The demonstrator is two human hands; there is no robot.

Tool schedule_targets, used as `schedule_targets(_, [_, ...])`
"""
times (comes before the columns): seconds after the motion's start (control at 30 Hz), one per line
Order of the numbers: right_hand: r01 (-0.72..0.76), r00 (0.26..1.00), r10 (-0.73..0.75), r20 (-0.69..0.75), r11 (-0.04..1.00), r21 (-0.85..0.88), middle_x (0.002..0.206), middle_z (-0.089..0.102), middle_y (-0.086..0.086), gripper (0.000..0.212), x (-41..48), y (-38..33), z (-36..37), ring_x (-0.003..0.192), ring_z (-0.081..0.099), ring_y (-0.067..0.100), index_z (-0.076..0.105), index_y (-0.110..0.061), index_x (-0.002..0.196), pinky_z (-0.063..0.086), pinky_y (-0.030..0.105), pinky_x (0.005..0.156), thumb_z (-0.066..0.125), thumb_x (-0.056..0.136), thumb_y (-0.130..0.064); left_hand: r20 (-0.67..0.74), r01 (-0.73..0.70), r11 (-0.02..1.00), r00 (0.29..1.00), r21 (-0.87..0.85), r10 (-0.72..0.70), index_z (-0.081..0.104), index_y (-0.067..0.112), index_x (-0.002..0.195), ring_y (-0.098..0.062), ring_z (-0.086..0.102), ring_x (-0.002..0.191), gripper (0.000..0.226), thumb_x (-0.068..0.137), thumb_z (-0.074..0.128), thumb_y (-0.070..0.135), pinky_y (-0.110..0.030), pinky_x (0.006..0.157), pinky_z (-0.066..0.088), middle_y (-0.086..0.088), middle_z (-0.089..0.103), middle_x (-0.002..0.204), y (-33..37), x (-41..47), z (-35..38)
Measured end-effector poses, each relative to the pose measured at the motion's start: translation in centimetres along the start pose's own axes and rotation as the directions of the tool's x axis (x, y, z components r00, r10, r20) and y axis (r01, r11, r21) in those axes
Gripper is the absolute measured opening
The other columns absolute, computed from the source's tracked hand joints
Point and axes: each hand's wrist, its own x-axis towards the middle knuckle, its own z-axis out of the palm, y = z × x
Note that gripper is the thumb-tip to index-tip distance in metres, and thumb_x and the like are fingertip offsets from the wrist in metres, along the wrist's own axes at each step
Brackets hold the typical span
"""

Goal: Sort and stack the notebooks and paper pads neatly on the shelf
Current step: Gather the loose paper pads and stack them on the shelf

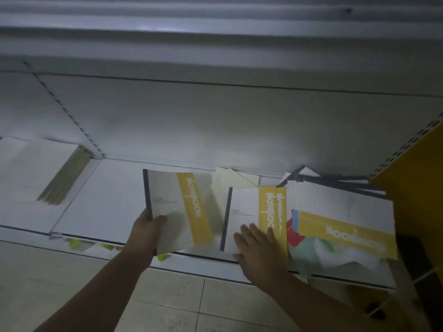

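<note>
My left hand (145, 232) grips the near left corner of a white notebook (177, 207) with a yellow band and dark spine, held slightly above the white shelf (105, 195). My right hand (260, 248) lies flat, fingers spread, on a second notebook of the same kind (249, 212) lying on the shelf. To its right a larger lined pad with a yellow band (340, 216) lies skewed over other pads and a red item (293, 232). Cream sheets (230, 179) rest behind them against the shelf back.
A stack of pale pads with greenish edges (60, 173) lies on the neighbouring shelf bay at the left. A yellow upright panel (417, 178) closes the right side. A higher shelf (215, 39) overhangs. Tiled floor (167, 295) is below the shelf's front edge.
</note>
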Motion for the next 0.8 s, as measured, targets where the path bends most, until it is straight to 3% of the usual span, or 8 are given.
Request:
schedule_targets(0.1, [0.031,0.972,-0.015,-0.234,0.997,0.066,0.106,0.069,0.007,0.044,0.4,-0.5,-0.8,0.096,0.067,0.027,0.070,-0.015,0.102,0.056,0.048,0.079,0.036,0.084,-0.036,0.018,0.020,1.000,1.000,0.023,-0.020,0.059,0.015,0.114,-0.035,0.061,0.095,0.044,0.071,0.066,0.011,-0.039,0.066,0.054,-0.017,0.064,0.111,-0.2,-0.5,-0.7])
schedule_targets(0.27, [0.000,0.951,0.102,-0.291,0.943,0.332,0.096,0.073,0.005,0.028,1.5,-1.3,-1.7,0.087,0.071,0.023,0.073,-0.013,0.095,0.057,0.033,0.073,0.065,0.069,-0.013,0.064,0.040,0.997,0.997,0.061,-0.044,0.060,0.023,0.115,-0.034,0.061,0.102,0.053,0.063,0.063,0.019,-0.055,0.085,0.053,-0.010,0.065,0.112,-0.1,-0.8,-0.9])
schedule_targets(0.37, [-0.130,0.918,0.363,-0.161,0.658,0.742,0.110,0.070,0.001,0.027,2.5,-2.4,-3.0,0.101,0.064,0.018,0.068,-0.016,0.114,0.051,0.027,0.084,0.067,0.086,-0.017,0.042,0.030,0.998,0.999,0.057,-0.033,0.059,0.024,0.113,-0.034,0.060,0.103,0.037,0.079,0.065,0.010,-0.051,0.084,0.053,-0.009,0.064,0.112,0.0,-0.5,-1.0])
schedule_targets(0.43, [-0.095,0.882,0.435,-0.180,0.539,0.837,0.114,0.068,-0.001,0.028,3.0,-3.5,-3.9,0.106,0.061,0.013,0.067,-0.015,0.117,0.045,0.021,0.088,0.062,0.090,-0.017,0.001,0.012,0.999,1.000,0.034,-0.012,0.058,0.022,0.113,-0.034,0.059,0.103,0.029,0.088,0.062,0.010,-0.052,0.085,0.052,-0.011,0.064,0.114,0.0,-0.3,-0.7])
schedule_targets(0.57, [0.302,0.861,0.042,-0.506,0.758,0.578,0.116,0.068,0.003,0.036,2.5,-7.3,-5.0,0.109,0.062,0.016,0.071,-0.010,0.110,0.039,0.017,0.099,0.050,0.081,-0.016,0.088,0.048,0.997,0.995,-0.065,-0.042,0.062,0.016,0.104,-0.030,0.069,0.088,0.017,0.092,0.059,0.028,-0.047,0.078,0.057,-0.010,0.072,0.096,0.4,-1.2,1.7])
schedule_targets(0.67, [0.411,0.871,-0.172,-0.460,0.769,0.490,0.124,0.064,0.006,0.045,2.2,-7.9,-4.7,0.117,0.059,0.024,0.067,-0.009,0.116,0.043,0.032,0.102,0.047,0.076,-0.014,0.162,0.086,0.986,0.985,-0.140,-0.063,0.063,0.009,0.103,-0.025,0.071,0.074,0.014,0.091,0.057,0.004,-0.034,0.060,0.057,-0.010,0.074,0.086,0.1,-1.7,2.1])
schedule_targets(0.73, [0.367,0.913,-0.207,-0.351,0.791,0.489,0.142,0.049,0.009,0.056,2.6,-6.6,-4.6,0.135,0.041,0.026,0.059,-0.012,0.126,0.027,0.043,0.114,0.051,0.071,-0.012,0.130,0.097,0.983,0.989,-0.155,-0.077,0.060,0.009,0.107,-0.026,0.068,0.079,0.021,0.089,0.055,-0.002,-0.034,0.061,0.054,-0.012,0.071,0.095,-0.2,-1.5,0.9])
schedule_targets(0.8, [0.067,0.988,-0.011,-0.155,0.931,0.359,0.158,0.019,0.010,0.071,2.9,-4.5,-4.2,0.147,0.011,0.028,0.040,-0.020,0.142,0.012,0.052,0.118,0.055,0.074,-0.015,0.082,0.114,0.977,0.992,-0.181,-0.101,0.055,0.012,0.113,-0.025,0.063,0.086,0.024,0.091,0.055,0.002,-0.033,0.064,0.050,-0.008,0.067,0.100,-0.2,-1.0,-0.5])
